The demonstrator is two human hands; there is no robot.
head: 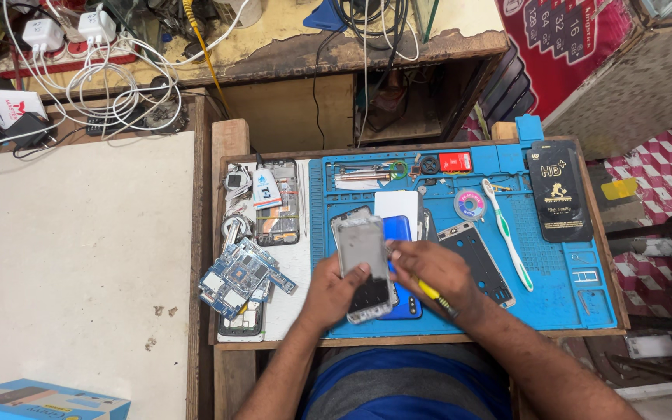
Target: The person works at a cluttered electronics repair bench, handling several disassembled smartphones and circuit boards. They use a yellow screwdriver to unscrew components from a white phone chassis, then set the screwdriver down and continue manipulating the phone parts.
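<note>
A small wooden workbench (229,148) carried a blue work mat (577,299). On the mat lay a white-and-green toothbrush (507,233), a solder-wick spool (470,205), a black phone frame (477,260) and a black flat packet (559,190). Beside the mat lay circuit boards (239,276) and what looked like an opened phone (278,204).

Even, fairly bright light falls from above, leaving only soft shadows under the hands (398,284) on the blue mat (569,288), while the pale tabletop (79,257) looks slightly washed, the edges bend a little, and focus stays sharp.

Matt blue rubbery mat (569,288) (worn wooden bench (231,140))
</note>
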